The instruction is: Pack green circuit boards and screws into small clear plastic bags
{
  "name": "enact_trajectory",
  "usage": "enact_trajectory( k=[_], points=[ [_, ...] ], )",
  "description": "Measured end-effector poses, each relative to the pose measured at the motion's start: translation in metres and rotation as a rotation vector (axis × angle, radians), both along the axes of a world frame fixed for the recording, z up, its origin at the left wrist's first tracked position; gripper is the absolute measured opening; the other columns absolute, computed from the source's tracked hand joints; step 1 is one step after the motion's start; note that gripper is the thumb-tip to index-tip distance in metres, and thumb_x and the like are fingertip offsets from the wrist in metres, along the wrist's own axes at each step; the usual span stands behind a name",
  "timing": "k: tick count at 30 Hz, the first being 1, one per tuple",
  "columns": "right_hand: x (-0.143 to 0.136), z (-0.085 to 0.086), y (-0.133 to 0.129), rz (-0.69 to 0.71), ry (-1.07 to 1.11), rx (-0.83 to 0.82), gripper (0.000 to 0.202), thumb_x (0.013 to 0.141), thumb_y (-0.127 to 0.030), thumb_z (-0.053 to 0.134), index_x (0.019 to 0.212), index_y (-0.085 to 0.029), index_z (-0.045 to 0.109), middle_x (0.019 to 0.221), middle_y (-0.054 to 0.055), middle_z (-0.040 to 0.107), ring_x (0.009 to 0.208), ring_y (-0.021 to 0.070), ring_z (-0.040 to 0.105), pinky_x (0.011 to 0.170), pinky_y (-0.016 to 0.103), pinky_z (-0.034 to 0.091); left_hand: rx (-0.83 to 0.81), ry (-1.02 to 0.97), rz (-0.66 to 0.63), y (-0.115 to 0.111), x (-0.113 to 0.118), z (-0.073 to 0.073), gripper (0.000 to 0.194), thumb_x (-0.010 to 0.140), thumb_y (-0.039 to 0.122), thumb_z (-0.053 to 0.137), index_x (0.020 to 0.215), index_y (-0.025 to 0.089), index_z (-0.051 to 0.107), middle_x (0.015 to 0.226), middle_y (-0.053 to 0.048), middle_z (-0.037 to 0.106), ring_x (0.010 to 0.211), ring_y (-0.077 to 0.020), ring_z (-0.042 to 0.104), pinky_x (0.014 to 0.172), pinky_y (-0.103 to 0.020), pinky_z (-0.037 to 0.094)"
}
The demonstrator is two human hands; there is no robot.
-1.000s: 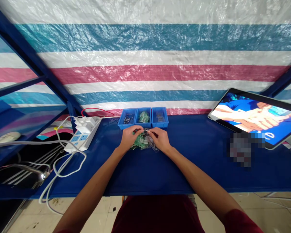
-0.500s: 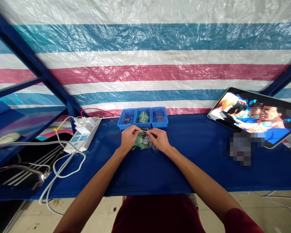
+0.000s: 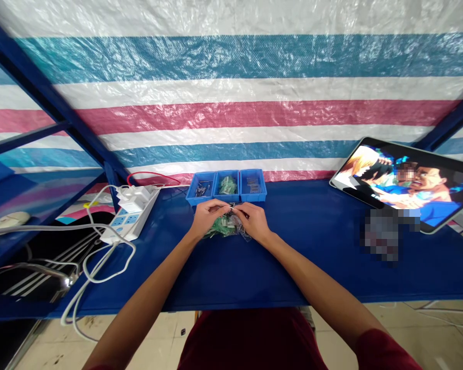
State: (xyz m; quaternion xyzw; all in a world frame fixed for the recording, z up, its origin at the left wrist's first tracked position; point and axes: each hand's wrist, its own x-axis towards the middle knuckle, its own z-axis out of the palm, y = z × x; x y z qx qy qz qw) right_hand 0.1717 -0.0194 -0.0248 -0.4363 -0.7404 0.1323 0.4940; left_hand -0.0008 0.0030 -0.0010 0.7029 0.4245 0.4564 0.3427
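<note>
My left hand (image 3: 209, 216) and my right hand (image 3: 254, 218) meet over a pile of small parts (image 3: 226, 226), green and clear, on the blue table. Both hands are closed in a pinch, fingertips nearly touching. Something small and pale shows between them, too small to name. Just behind the hands stand three joined blue bins. Thin dark and silver pieces lie in the left bin (image 3: 195, 199), green pieces in the middle bin (image 3: 227, 197), and clear or grey flat pieces in the right bin (image 3: 253, 197).
At the left, a white power strip (image 3: 141, 218) with plugs and looping white cables (image 3: 111, 272) lies on the table (image 3: 231, 277). A tablet (image 3: 409, 185) playing a cartoon leans at the right, with a blurred-out item before it. Striped sheeting hangs behind.
My left hand has shifted slightly right, bringing its fingertips closer to those of my right hand. The right hand stays almost where it was. More green pieces show below the left hand.
</note>
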Motion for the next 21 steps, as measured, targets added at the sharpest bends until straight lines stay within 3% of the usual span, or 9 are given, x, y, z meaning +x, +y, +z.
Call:
enact_trajectory(
  k=[5,10,17,21],
  points=[
    [0.0015,0.002,0.0008,-0.097,0.019,-0.008,0.032,0.094,-0.036,0.044,0.081,-0.018,0.067,0.074,0.004,0.067,0.064,0.0143,0.059,0.063,0.024,0.042,0.195,0.124,0.043,-0.0073,-0.0005,0.0049,0.022,0.087,0.037,0.054,0.082,0.017,0.061,0.092,-0.006,0.07,0.087,-0.0182,0.065,0.08,-0.029,0.051],
    [0.0021,0.0038,0.0003,-0.106,0.016,-0.008,0.039,0.095,-0.04,0.04,0.078,-0.017,0.067,0.07,0.004,0.066,0.06,0.014,0.056,0.06,0.025,0.041,0.279,0.257,0.06,-0.0076,-0.0035,0.0052,0.024,0.091,0.032,0.046,0.079,0.017,0.06,0.073,-0.002,0.066,0.064,-0.0127,0.061,0.069,-0.024,0.048],
    [0.0029,0.0042,0.0004,-0.102,0.017,-0.007,0.038,0.095,-0.039,0.04,0.078,-0.017,0.066,0.07,0.004,0.065,0.06,0.0136,0.056,0.059,0.025,0.04,0.304,0.279,0.142,-0.0027,-0.0051,0.0011,0.029,0.09,0.038,0.05,0.107,0.018,0.063,0.071,0.001,0.063,0.065,-0.0126,0.059,0.067,-0.022,0.047],
    [0.0031,0.0032,0.0011,-0.1,0.023,-0.011,0.036,0.094,-0.037,0.04,0.078,-0.017,0.066,0.07,0.004,0.065,0.059,0.0137,0.055,0.059,0.025,0.039,0.306,0.262,0.154,-0.0032,-0.0049,0.0034,0.028,0.09,0.037,0.049,0.104,0.018,0.064,0.068,0.001,0.062,0.059,-0.0115,0.057,0.063,-0.021,0.046]
  ],
)
